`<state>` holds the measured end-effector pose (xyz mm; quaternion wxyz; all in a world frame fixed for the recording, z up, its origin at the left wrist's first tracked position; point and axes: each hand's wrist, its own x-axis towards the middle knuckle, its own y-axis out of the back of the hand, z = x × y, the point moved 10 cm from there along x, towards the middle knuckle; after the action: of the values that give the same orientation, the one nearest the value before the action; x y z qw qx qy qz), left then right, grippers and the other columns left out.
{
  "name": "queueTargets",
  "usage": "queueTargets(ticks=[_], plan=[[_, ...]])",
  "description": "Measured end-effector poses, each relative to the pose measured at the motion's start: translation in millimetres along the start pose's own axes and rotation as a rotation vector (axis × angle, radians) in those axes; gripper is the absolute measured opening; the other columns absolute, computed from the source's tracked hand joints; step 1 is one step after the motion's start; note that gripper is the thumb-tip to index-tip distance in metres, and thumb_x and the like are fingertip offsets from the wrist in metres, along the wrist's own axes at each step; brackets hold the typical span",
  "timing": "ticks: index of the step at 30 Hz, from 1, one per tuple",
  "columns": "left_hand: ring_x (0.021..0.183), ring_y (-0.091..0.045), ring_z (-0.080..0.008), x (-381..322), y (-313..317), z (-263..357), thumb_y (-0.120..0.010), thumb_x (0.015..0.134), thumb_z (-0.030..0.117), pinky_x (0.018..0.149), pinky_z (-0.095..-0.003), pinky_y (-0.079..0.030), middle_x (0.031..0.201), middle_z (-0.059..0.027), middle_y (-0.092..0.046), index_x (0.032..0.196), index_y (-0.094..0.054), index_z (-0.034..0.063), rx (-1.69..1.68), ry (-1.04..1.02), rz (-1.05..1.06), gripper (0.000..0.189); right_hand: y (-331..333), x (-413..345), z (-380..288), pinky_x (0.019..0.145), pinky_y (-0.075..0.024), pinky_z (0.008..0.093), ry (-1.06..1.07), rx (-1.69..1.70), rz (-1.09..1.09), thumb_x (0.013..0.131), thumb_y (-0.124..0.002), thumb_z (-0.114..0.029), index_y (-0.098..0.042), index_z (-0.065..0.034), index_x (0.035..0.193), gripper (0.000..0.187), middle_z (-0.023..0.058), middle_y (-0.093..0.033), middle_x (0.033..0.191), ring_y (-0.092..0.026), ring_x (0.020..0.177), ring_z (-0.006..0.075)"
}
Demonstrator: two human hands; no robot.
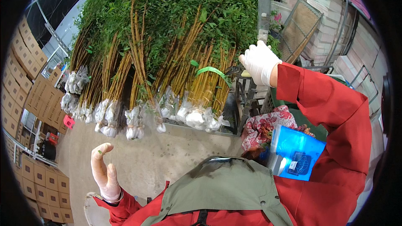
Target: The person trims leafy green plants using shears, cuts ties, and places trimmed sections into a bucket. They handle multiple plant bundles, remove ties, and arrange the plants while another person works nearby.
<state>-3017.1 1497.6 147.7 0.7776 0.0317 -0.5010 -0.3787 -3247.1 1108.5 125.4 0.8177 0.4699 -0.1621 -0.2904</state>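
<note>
My right hand (259, 64), in a white glove, is at the right end of the leafy stems and closed around hand pruners (234, 70). Their dark jaws point left, and a pale yellow handle shows below the fingers. Beside the jaws, a bright green tie (212, 70) loops over a bundle of brown stems (204, 84). My left hand (106, 172), gloved too, is held over the floor at lower left, thumb and fingers apart, with nothing in it. Nearest it hang stem bundles whose ends are wrapped in white material and clear plastic bags (135, 124).
Dense green foliage (176, 6) fills the far side, beside a grey metal post (264, 6). A blue plastic package (298, 153) and red-and-white patterned cloth (267, 124) are close on my right. Cardboard boxes (45, 188) are stacked at left; pale stacks (326, 0) stand at far right.
</note>
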Motion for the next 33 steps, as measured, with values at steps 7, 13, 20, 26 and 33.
queueTargets(ticks=[7,13,20,26,33], plan=[[0.111,-0.053,-0.0296,-2.9,-1.4,-1.1,-0.057,0.094,0.022,0.099,-0.0455,-0.04,0.123,-0.0185,-0.053,0.137,-0.044,0.0056,0.02,0.035,-0.042,0.048,-9.3,2.7,-12.8,0.087,-0.0376,0.0396,0.003,-0.05,-0.067,0.07,-0.069,-0.021,-0.063,-0.0069,0.099,0.033,0.0106,-0.064,0.092,-0.06,0.095,0.025],[0.112,-0.053,-0.0295,-7.2,-0.9,-4.3,-0.057,0.094,0.021,0.1,-0.0456,-0.04,0.125,-0.0188,-0.052,0.137,-0.044,0.0061,0.003,0.044,-0.027,0.047,-6.3,5.9,-16.6,0.084,-0.0364,0.0379,-0.029,0.051,-0.048,0.07,-0.07,-0.023,-0.065,-0.0088,0.094,0.029,0.0081,-0.066,0.087,-0.062,0.09,0.0239],[0.112,-0.053,-0.0296,-5.4,-5.3,-6.7,-0.058,0.093,0.02,0.1,-0.0464,-0.039,0.124,-0.0188,-0.053,0.135,-0.044,0.0035,-0.007,0.059,-0.027,0.047,-9.3,17.9,-22.3,0.08,-0.034,0.0362,0.037,-0.15,-0.084,0.074,-0.068,-0.024,-0.068,-0.0112,0.087,0.019,0.0028,-0.065,0.071,-0.064,0.074,0.0217],[0.112,-0.053,-0.0296,-2.4,-10.6,0.7,-0.057,0.093,0.019,0.1,-0.0461,-0.04,0.124,-0.0181,-0.053,0.134,-0.045,0.0012,-0.036,0.015,-0.019,0.047,-28.5,26.4,-38.5,0.075,-0.0334,0.0366,0.054,-0.34,-0.131,0.078,-0.064,-0.022,-0.07,-0.0128,0.077,0.011,0.0013,-0.062,0.064,-0.06,0.063,0.0212],[0.112,-0.053,-0.0283,0.0,-11.5,14.0,-0.057,0.093,0.02,0.1,-0.0452,-0.04,0.124,-0.017,-0.053,0.132,-0.047,-0.0002,-0.049,-0.031,-0.027,0.045,-9.3,5.6,-17.1,0.078,-0.0362,0.0385,0.068,-0.058,0.006,0.083,-0.067,-0.032,-0.069,-0.0084,0.078,0.025,0.0067,-0.064,0.065,-0.06,0.061,0.0257]])
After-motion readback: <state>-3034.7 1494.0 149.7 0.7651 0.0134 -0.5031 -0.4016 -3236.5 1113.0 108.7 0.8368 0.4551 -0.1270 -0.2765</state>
